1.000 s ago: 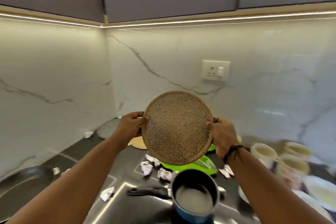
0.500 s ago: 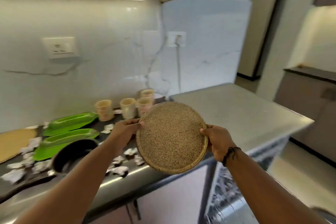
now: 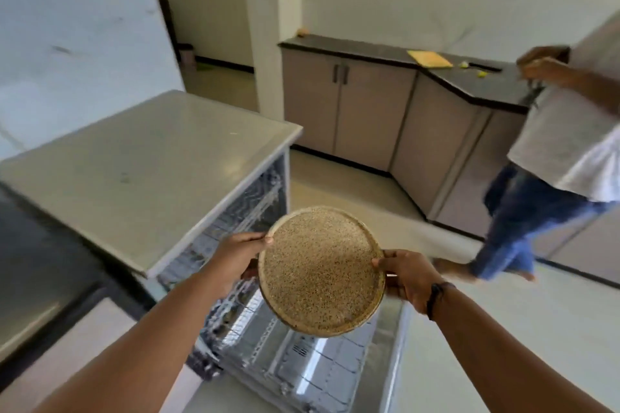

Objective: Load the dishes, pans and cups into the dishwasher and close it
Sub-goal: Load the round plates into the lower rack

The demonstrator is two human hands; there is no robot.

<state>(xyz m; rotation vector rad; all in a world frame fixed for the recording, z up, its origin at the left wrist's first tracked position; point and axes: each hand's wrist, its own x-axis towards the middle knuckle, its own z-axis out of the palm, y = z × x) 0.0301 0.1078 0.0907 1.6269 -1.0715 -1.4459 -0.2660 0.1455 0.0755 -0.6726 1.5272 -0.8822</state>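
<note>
A round, brown speckled plate (image 3: 320, 270) is held up with its face toward me, between both hands. My left hand (image 3: 236, 256) grips its left rim and my right hand (image 3: 407, 273) grips its right rim, a dark band on that wrist. Below the plate stands the open dishwasher (image 3: 248, 211), under a grey top (image 3: 141, 157). Its door (image 3: 392, 345) is folded down and a wire rack (image 3: 302, 365) is pulled out over it. The plate hangs above that rack, apart from it.
Another person (image 3: 557, 151) in a white shirt and jeans stands at the right by a dark counter (image 3: 469, 77) with beige cabinets (image 3: 349, 107). A yellow board (image 3: 429, 59) lies on that counter. A dark countertop edge (image 3: 40, 265) runs at my left. Pale floor lies beyond the door.
My view has swung right and down, from the cluttered counter to the open dishwasher. Both hands kept hold of the plate and carried it over the pulled-out rack.
</note>
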